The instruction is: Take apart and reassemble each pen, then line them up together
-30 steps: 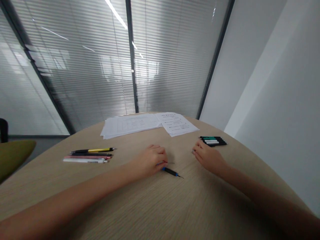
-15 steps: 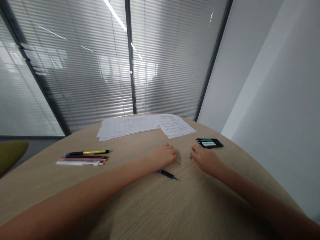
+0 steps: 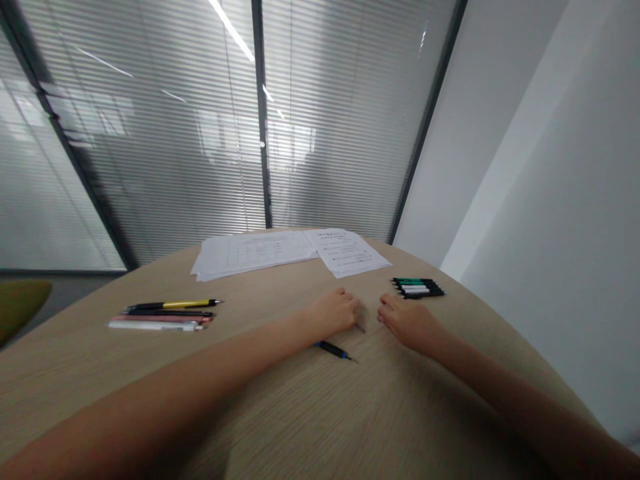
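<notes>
My left hand (image 3: 340,312) is closed with its fingers curled down near the middle of the table. A thin grey tip (image 3: 361,327) pokes out below its fingers; the rest of that thing is hidden. Across a small gap, my right hand (image 3: 407,321) is closed too, fingertips pinched together. Something tiny and dark shows at those fingertips, too small to name. A black and blue mechanical pencil (image 3: 336,350) lies on the table just nearer than my left hand, its back end covered by my wrist.
Several pens and pencils (image 3: 165,315) lie side by side on the left. A row of black, green and white mechanical pencils (image 3: 418,288) lies beyond my right hand. Printed papers (image 3: 260,253) cover the table's far edge, before a glass wall with blinds (image 3: 330,133).
My left hand has shifted slightly right and my right hand slightly left, so the gap between them is narrower. More of the thin tip shows under my left fingers.
</notes>
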Available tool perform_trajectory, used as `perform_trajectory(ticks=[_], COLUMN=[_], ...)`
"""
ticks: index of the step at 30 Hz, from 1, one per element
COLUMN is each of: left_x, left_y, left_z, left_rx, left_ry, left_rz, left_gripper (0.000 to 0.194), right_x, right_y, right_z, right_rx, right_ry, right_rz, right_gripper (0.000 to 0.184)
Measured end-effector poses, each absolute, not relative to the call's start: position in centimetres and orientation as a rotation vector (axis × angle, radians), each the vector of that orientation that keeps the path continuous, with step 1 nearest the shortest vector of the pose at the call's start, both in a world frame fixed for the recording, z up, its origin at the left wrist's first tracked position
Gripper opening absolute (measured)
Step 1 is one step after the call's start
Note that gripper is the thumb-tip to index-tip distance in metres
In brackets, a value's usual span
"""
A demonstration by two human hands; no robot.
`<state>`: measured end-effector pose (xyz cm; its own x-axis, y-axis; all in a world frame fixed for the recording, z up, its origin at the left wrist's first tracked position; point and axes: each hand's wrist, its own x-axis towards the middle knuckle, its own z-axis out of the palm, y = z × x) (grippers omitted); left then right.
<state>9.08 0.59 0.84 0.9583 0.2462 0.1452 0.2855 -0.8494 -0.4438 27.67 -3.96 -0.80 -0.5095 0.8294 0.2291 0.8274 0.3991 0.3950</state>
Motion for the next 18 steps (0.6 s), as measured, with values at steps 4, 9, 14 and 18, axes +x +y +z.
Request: perform_trajectory(ticks=[4, 9, 14, 18], left_x=[7.8, 4.7, 0.8, -1.6], left_y=[0.5, 0.3, -0.1, -0.6], left_z=[1.3, 2.0, 1.8, 0.9], left_rx=[-2.635, -2.622, -2.767, -2.965], left_ry=[-0.417, -0.496, -0.659, -0.844], left_rz=[-0.151, -0.162, -0.243, -0.44], left_gripper=[0.014, 0.016, 0.017, 0.02], right_x=[27.7, 27.6, 26.3, 24.4], right_y=[-3.9, -3.9, -4.9, -6.6], right_z=[-0.8, -0.5, -0.3, -0.9], right_rx=[1.537, 1.522, 1.506, 1.451], right_ry=[2.64, 2.722, 2.896, 3.063], right_rz=[0.742, 0.885, 0.898, 0.652], right_gripper=[0.016, 0.015, 0.017, 0.016])
